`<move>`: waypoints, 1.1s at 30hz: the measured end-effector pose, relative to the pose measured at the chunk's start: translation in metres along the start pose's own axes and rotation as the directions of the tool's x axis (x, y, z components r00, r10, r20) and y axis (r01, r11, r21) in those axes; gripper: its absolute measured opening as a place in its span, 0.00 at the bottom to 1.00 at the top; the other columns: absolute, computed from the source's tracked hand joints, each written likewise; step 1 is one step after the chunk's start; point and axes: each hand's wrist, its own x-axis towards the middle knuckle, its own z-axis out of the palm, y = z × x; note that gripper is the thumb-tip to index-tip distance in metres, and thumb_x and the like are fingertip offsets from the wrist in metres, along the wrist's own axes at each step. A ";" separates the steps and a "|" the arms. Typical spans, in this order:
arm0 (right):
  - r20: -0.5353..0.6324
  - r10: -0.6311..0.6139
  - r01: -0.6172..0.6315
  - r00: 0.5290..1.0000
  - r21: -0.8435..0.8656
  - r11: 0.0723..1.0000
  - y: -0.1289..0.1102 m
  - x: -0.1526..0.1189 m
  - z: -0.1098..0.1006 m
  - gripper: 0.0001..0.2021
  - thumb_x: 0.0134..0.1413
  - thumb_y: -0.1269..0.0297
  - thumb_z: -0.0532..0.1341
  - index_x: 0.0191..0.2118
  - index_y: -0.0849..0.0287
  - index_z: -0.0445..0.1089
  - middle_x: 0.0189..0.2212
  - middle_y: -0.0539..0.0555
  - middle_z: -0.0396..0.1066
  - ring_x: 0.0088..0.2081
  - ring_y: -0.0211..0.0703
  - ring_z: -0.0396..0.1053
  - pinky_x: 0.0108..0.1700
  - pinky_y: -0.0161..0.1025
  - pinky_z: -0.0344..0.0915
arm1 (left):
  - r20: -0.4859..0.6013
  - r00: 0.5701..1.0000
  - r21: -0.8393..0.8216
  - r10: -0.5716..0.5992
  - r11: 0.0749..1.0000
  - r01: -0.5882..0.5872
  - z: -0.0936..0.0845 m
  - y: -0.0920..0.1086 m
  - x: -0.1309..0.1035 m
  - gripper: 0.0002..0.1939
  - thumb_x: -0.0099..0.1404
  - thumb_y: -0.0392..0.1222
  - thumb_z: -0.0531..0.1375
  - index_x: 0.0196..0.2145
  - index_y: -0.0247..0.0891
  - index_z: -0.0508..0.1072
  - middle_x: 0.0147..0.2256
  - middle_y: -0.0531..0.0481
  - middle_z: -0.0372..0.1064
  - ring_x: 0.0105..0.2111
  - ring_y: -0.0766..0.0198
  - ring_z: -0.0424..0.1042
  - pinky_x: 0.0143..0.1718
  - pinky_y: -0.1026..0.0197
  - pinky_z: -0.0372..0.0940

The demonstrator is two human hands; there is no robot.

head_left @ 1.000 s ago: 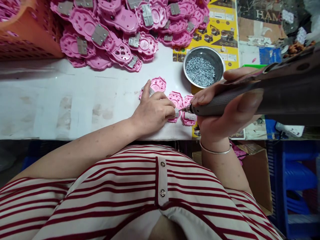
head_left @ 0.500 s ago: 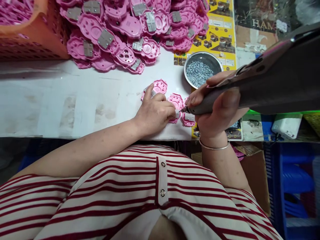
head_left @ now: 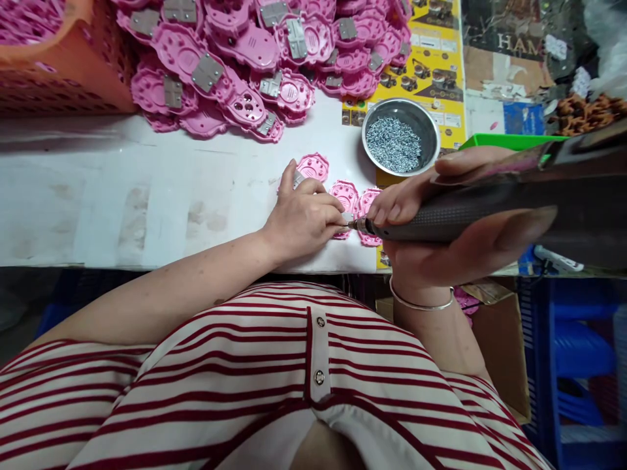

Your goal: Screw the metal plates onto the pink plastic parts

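Note:
My right hand is wrapped round a dark electric screwdriver, its bit pointing left. The bit tip meets the metal plate end of a small pink plastic casing on the white tabletop. My left hand grips that casing at its lower left, fingertips close to the bit; part of the casing is hidden. Its index finger reaches over another pink casing with a metal plate. A third pink casing lies under the screwdriver's nose, partly covered by my right hand.
Behind my right hand stands a metal bowl holding many small screws. A heap of pink casings with metal plates fills the back. An orange basket of pink parts is at the back left. A green tray shows at right.
The screwdriver's rear end has swung down and the tool lies more level, its bit shifted slightly left and down. My left hand stays nearly in place.

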 end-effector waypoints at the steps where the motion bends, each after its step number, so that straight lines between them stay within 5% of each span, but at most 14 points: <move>1: -0.007 0.008 -0.008 1.000 0.015 1.000 -0.001 0.000 -0.001 0.20 0.60 0.37 0.48 0.45 0.46 0.61 0.18 0.44 0.57 0.14 0.34 0.52 0.18 0.36 0.55 | 0.007 1.000 0.000 -0.001 1.000 0.001 0.000 0.000 0.000 0.08 0.67 0.42 0.63 0.32 0.49 0.83 0.38 0.54 0.81 0.47 0.51 0.71 0.66 0.20 0.36; 7: 0.160 0.234 -0.223 0.959 -0.086 0.971 -0.024 0.010 0.004 0.24 0.53 0.38 0.58 0.51 0.43 0.63 0.28 0.49 0.69 0.32 0.47 0.74 0.29 0.44 0.71 | -0.008 1.000 -0.005 0.005 1.000 -0.005 0.001 -0.001 -0.001 0.09 0.67 0.43 0.63 0.31 0.48 0.83 0.37 0.54 0.81 0.46 0.51 0.71 0.66 0.20 0.36; 13: 0.225 0.356 -0.348 0.907 -0.074 0.935 -0.041 0.023 0.019 0.26 0.50 0.41 0.63 0.52 0.43 0.63 0.35 0.51 0.73 0.42 0.53 0.77 0.34 0.49 0.76 | -0.046 0.999 -0.016 -0.004 1.000 0.004 0.003 0.000 -0.001 0.08 0.66 0.43 0.65 0.29 0.47 0.82 0.36 0.55 0.81 0.45 0.52 0.71 0.67 0.22 0.38; 28: 0.204 0.356 -0.354 0.912 -0.049 0.934 -0.046 0.016 0.019 0.26 0.49 0.40 0.64 0.51 0.43 0.64 0.33 0.51 0.73 0.41 0.53 0.77 0.37 0.51 0.77 | -0.025 0.999 -0.032 -0.040 0.999 0.039 0.002 0.002 -0.001 0.09 0.66 0.44 0.64 0.27 0.46 0.80 0.37 0.55 0.81 0.47 0.51 0.70 0.67 0.22 0.37; 33: 0.125 0.270 -0.273 0.955 0.008 0.962 -0.046 0.008 0.001 0.21 0.51 0.39 0.63 0.46 0.44 0.68 0.25 0.48 0.67 0.28 0.45 0.72 0.31 0.46 0.73 | -0.025 0.998 -0.038 -0.055 0.998 0.054 0.001 0.004 0.000 0.10 0.65 0.44 0.64 0.26 0.46 0.80 0.38 0.55 0.81 0.46 0.50 0.70 0.67 0.21 0.36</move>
